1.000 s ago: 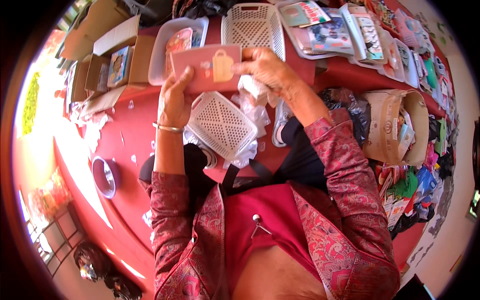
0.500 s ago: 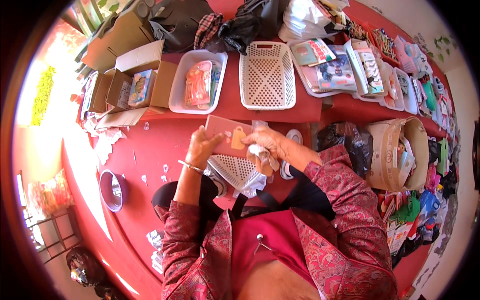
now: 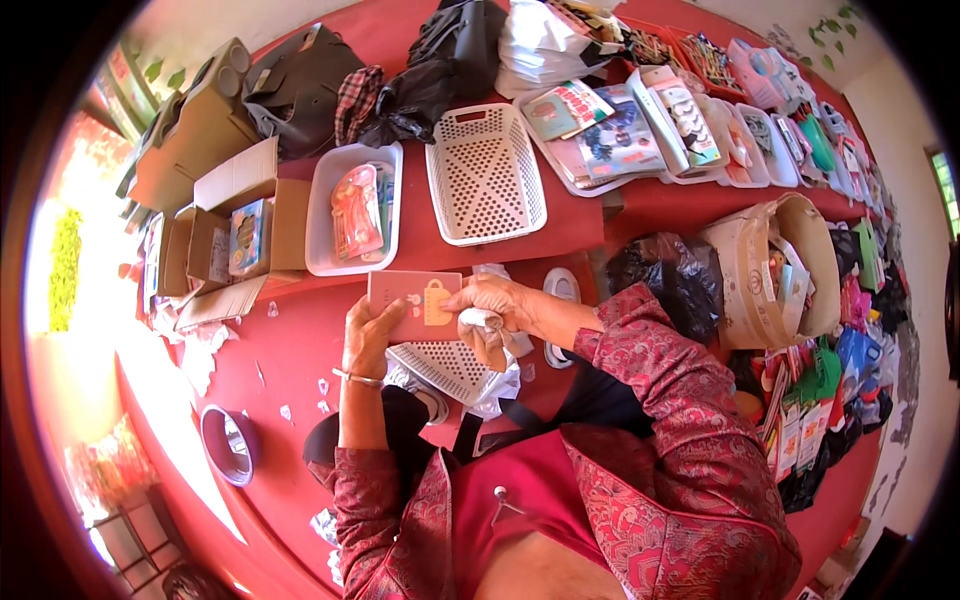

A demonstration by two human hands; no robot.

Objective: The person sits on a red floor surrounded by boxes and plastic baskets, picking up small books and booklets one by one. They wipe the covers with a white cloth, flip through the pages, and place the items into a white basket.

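Note:
A pinkish-brown notebook (image 3: pixel 390 289) with a yellow cup picture on its cover is held up in front of me. My left hand (image 3: pixel 367 340) grips its left lower side, thumb on the cover. At the right edge, the fingers of my right hand (image 3: pixel 508 298) press against the cover, near the cup. A crumpled whitish cloth (image 3: pixel 482 320) is bunched in that same hand; its far part is hidden. Beneath both hands, between my legs, a white perforated basket (image 3: pixel 455 370) is partly covered, with clear plastic (image 3: pixel 500 392) beside it.
Ahead on the red-covered ledge stand an open cardboard box (image 3: pixel 290 225), a white tub (image 3: pixel 312 240) with packaged goods and a white perforated basket (image 3: pixel 535 205). Booklets (image 3: pixel 620 135) fill trays to the right. A purple basin (image 3: pixel 207 440) sits left; a cardboard carton (image 3: pixel 745 270) stands right.
The notebook has turned from tilted to nearly level in my hands. The whole view has swung to the right, so the surroundings appear shifted left.

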